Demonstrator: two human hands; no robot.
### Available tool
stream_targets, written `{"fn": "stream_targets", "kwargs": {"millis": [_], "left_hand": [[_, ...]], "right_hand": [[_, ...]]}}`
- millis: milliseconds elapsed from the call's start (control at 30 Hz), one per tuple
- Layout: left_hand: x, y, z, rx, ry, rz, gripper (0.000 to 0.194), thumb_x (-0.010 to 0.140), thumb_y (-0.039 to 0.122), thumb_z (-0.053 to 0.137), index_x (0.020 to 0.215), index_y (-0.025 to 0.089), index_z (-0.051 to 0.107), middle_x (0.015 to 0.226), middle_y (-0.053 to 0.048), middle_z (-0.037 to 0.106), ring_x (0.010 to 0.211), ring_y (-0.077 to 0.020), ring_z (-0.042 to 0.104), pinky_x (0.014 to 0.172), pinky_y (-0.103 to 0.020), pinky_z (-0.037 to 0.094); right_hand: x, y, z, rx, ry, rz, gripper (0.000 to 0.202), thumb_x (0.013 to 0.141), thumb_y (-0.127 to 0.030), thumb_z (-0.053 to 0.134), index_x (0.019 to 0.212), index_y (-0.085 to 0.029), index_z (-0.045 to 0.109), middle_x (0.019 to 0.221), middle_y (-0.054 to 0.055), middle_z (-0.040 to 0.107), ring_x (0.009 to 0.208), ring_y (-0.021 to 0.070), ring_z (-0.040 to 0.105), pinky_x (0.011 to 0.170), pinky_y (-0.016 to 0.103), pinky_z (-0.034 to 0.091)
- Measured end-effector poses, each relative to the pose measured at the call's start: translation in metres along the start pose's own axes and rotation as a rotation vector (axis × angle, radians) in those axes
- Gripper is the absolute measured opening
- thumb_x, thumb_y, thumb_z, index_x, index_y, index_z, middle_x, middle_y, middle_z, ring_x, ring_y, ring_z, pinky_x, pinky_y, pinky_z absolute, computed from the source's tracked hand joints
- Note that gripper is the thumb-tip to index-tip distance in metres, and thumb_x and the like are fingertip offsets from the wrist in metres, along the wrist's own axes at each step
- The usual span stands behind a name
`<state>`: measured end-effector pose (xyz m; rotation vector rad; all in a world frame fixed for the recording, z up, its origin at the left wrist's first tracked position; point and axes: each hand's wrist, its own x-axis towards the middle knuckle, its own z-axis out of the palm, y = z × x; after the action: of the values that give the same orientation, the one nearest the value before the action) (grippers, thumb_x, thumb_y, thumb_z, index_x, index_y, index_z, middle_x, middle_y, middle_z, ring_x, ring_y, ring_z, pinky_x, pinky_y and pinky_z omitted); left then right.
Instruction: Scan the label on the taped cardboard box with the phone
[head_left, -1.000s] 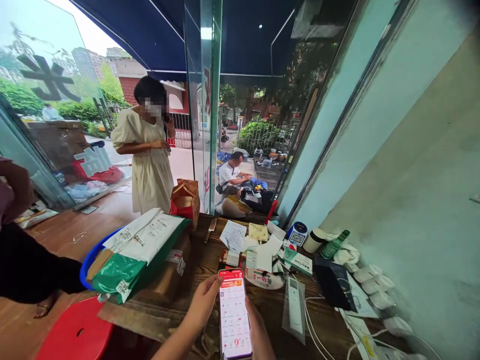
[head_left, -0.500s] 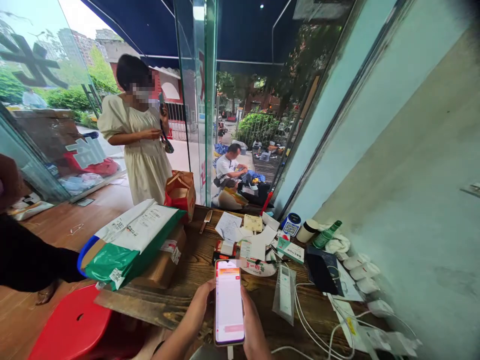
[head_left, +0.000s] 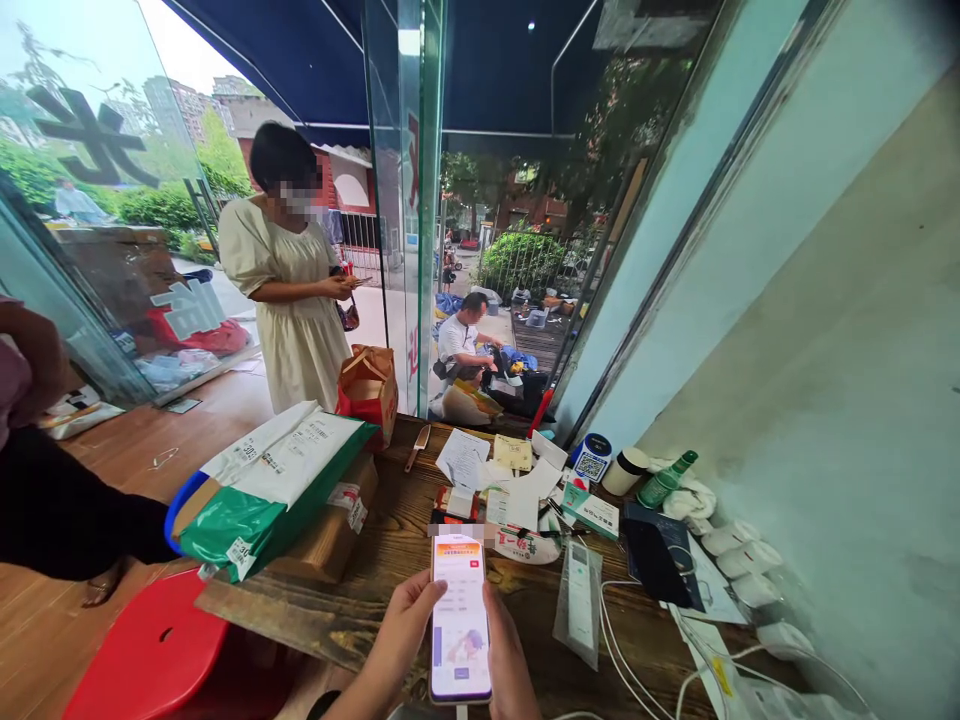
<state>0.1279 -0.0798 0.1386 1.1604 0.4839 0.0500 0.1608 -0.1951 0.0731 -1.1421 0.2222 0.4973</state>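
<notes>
Fingers (head_left: 421, 598) of the left hand (head_left: 397, 640) are curled around the left edge of a phone (head_left: 460, 617), while the right hand (head_left: 508, 655) is closed along its right edge, so the phone is held upright between both hands over the near edge of the table (head_left: 390, 540). Its lit screen is turned toward the camera. Just beyond it on the table lie papers (head_left: 480, 465), a green parcel (head_left: 262, 490) to the left and a sealed bag (head_left: 579, 603) to the right.
</notes>
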Motion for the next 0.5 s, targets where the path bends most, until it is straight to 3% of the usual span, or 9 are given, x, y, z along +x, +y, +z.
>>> {"fn": "stream_targets", "kwargs": {"millis": [100, 233, 400, 500], "left_hand": [[0.002, 0.003, 0.004, -0.030, 0.039, -0.021, 0.063, 0.032, 0.070, 0.078, 0.056, 0.014, 0.063, 0.054, -0.004, 0.064, 0.054, -0.0162, 0.055, 0.060, -0.028, 0.040], [0.002, 0.005, 0.005, -0.012, 0.077, -0.028, 0.063, 0.030, 0.068, 0.079, 0.056, 0.013, 0.062, 0.054, -0.005, 0.062, 0.054, -0.0172, 0.054, 0.060, -0.029, 0.040], [0.000, 0.003, -0.002, 0.004, 0.304, -0.021, 0.056, 0.039, 0.063, 0.074, 0.064, 0.014, 0.064, 0.070, -0.008, 0.066, 0.077, -0.0272, 0.061, 0.074, -0.037, 0.045], [-0.001, 0.003, -0.006, 0.030, 0.325, -0.039, 0.050, 0.044, 0.056, 0.072, 0.071, 0.014, 0.066, 0.080, -0.010, 0.068, 0.089, -0.0302, 0.061, 0.082, -0.038, 0.045]], "right_hand": [[0.004, 0.006, -0.001, 0.010, 0.009, 0.007, 0.075, 0.054, -0.077, 0.069, 0.100, -0.018, 0.070, 0.096, 0.011, 0.074, 0.093, 0.0320, 0.068, 0.075, 0.040, 0.058], [0.005, 0.007, 0.001, 0.017, 0.006, 0.010, 0.073, 0.055, -0.078, 0.067, 0.098, -0.019, 0.070, 0.093, 0.010, 0.074, 0.090, 0.0319, 0.069, 0.072, 0.039, 0.058], [0.003, 0.002, 0.005, 0.010, 0.023, 0.028, 0.076, 0.053, -0.079, 0.068, 0.097, -0.017, 0.069, 0.090, 0.010, 0.074, 0.087, 0.0313, 0.070, 0.067, 0.037, 0.058], [-0.001, -0.002, 0.007, 0.028, 0.033, 0.010, 0.074, 0.056, -0.077, 0.068, 0.098, -0.016, 0.069, 0.095, 0.011, 0.074, 0.092, 0.0305, 0.069, 0.073, 0.037, 0.057]]}}
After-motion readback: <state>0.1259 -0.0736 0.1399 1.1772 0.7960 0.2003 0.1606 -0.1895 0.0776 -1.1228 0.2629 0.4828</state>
